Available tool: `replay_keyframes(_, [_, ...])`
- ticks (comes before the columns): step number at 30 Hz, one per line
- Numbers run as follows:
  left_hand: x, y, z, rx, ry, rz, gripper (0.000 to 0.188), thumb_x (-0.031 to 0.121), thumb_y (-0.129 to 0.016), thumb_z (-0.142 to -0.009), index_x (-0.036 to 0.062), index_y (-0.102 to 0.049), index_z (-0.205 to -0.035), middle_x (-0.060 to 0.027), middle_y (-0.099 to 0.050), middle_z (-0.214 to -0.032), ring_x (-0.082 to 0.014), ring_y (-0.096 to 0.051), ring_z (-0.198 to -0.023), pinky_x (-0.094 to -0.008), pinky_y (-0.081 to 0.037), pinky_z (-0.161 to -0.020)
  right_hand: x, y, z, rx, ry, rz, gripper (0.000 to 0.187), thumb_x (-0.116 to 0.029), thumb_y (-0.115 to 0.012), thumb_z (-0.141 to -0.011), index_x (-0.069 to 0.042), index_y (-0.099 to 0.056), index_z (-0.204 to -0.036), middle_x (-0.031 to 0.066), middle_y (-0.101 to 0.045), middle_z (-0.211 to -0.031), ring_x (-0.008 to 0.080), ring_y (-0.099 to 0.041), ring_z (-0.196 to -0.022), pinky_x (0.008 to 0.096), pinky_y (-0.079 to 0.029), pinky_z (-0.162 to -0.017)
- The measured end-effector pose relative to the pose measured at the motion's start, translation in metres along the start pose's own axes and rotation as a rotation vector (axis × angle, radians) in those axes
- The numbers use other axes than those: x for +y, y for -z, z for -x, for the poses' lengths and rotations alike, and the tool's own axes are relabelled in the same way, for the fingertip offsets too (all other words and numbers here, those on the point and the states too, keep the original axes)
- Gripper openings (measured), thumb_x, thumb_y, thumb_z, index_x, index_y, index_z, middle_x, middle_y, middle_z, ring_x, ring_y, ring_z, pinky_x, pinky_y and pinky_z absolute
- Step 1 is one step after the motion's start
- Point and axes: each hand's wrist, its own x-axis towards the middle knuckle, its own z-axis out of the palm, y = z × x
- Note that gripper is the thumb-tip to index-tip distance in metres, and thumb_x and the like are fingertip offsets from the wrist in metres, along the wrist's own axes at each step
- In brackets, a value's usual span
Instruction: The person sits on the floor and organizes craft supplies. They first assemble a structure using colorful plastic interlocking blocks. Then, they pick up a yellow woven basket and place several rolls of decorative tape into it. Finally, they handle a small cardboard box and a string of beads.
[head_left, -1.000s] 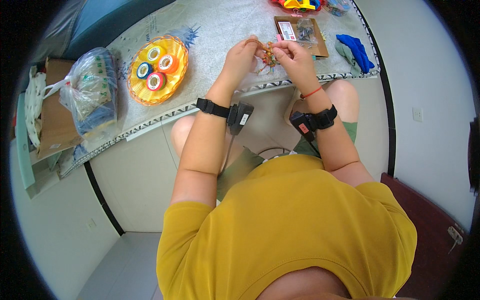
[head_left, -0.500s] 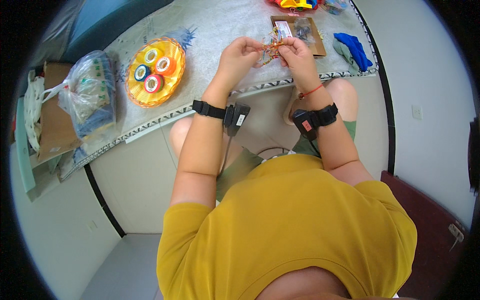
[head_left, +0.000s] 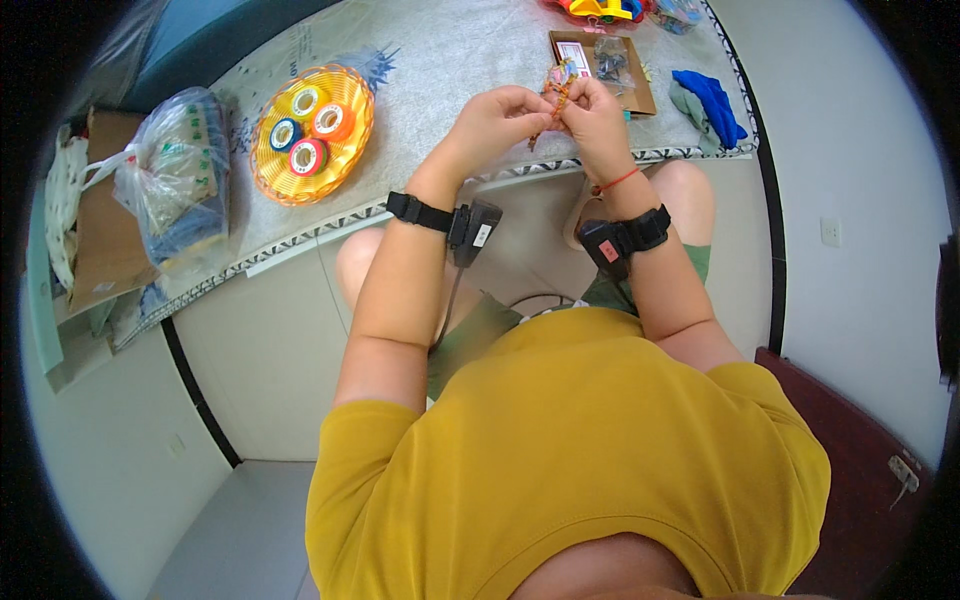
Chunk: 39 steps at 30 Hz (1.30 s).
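Between my hands, over the table's near edge, is a small bundle of thin multicoloured strands [head_left: 560, 86], mostly orange with some other colours. My left hand [head_left: 503, 125] has thumb and fingers closed in a pinch at the bundle's left side. With its fingertips pressed together, my right hand [head_left: 597, 120] grips the strands from the right. Part of the bundle rises above the fingers and a short end hangs below them. The fingers hide its middle, and what exactly it is made into cannot be told.
A yellow woven basket [head_left: 262, 165] holding several coloured tape rolls stands left on the cloth-covered table [head_left: 440, 70]. Farther left sit a filled plastic bag [head_left: 185, 170] and a cardboard box [head_left: 105, 235]. A shallow cardboard tray [head_left: 645, 98] and blue cloth [head_left: 712, 100] lie right.
My left hand has shifted right, closer to my right hand. The strands, spread between the hands before, now sit more gathered and upright. The view has moved slightly.
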Motion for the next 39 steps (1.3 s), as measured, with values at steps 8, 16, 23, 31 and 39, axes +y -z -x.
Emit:
replay_keyframes(8, [-0.009,0.010,-0.001,0.113,-0.008,-0.065,0.009,0.008,-0.064,-0.086,0.0026,-0.062,-0.092,0.0006,-0.062,-0.085,-0.0081,-0.058,-0.078,-0.0224,-0.049,-0.074,-0.015,-0.009,0.007,-0.139,-0.115,-0.208,0.021,-0.014,-0.062,-0.092,0.002,-0.059,-0.105,0.0079,-0.064,-0.100,0.0119,-0.063,-0.085,0.0258,-0.054,-0.079])
replay_keyframes(16, [-0.013,0.011,-0.002,0.131,-0.016,0.060,0.010,0.007,-0.060,-0.090,0.0020,-0.057,-0.098,-0.0034,-0.063,-0.086,-0.0092,-0.059,-0.076,-0.0244,-0.050,-0.071,-0.014,-0.010,0.008,-0.089,-0.067,-0.035,0.015,-0.013,-0.062,-0.091,-0.001,-0.063,-0.100,0.0018,-0.063,-0.095,0.0086,-0.059,-0.082,0.0246,-0.052,-0.074])
replay_keyframes(23, [-0.015,0.008,-0.004,0.192,0.000,0.196,0.013,0.007,-0.057,-0.093,-0.0016,-0.056,-0.103,-0.0068,-0.065,-0.087,-0.0121,-0.062,-0.076,-0.0253,-0.052,-0.071,-0.013,-0.008,0.008,-0.035,-0.079,0.057,0.022,-0.022,-0.060,-0.092,0.000,-0.062,-0.098,0.0047,-0.065,-0.087,0.0139,-0.063,-0.081,0.0272,-0.054,-0.071])
replay_keyframes(31, [-0.015,0.006,-0.001,0.061,-0.010,0.100,0.018,0.011,-0.058,-0.094,0.0004,-0.062,-0.108,-0.0042,-0.065,-0.094,-0.0110,-0.060,-0.081,-0.0246,-0.050,-0.076,-0.021,-0.009,0.011,-0.062,-0.192,-0.447,0.016,-0.014,-0.041,-0.101,-0.001,-0.047,-0.108,0.0124,-0.062,-0.102,0.0221,-0.063,-0.091,0.0340,-0.053,-0.083])
replay_keyframes(39, [-0.012,0.006,-0.002,0.160,-0.037,-0.311,0.029,0.019,-0.067,-0.087,0.0008,-0.063,-0.109,-0.0026,-0.064,-0.095,-0.0100,-0.056,-0.084,-0.0236,-0.047,-0.078,-0.022,-0.005,0.010,-0.177,-0.273,-0.645,0.015,-0.017,-0.038,-0.103,-0.006,-0.046,-0.105,-0.0016,-0.038,-0.070,0.0112,-0.041,-0.063,0.0274,-0.044,-0.070])
